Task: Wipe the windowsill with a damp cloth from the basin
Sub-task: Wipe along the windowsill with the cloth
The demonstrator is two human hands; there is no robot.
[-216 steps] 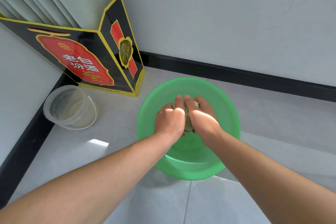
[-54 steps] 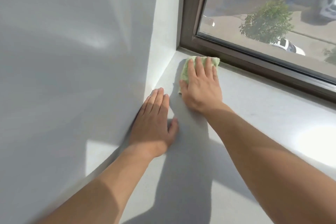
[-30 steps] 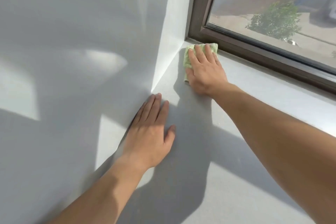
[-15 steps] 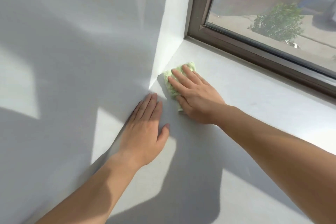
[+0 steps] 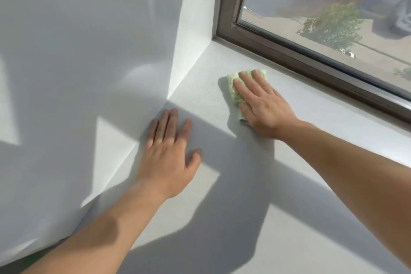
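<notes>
A folded light-green cloth (image 5: 233,89) lies flat on the pale windowsill (image 5: 300,107), a short way in front of the window frame. My right hand (image 5: 262,104) presses down on it with straight fingers and covers most of it. My left hand (image 5: 166,155) rests flat on the sill at its left edge, next to the wall corner, fingers straight and holding nothing. The basin is out of view.
A brown window frame (image 5: 311,60) runs along the back of the sill, with glass above it. The white wall (image 5: 89,51) and the reveal (image 5: 193,29) close off the left side. Sunlight and arm shadows cross the sill.
My right hand has slid the cloth to the right, away from the left wall corner and a little toward the window. My left hand stays flat in the same place.
</notes>
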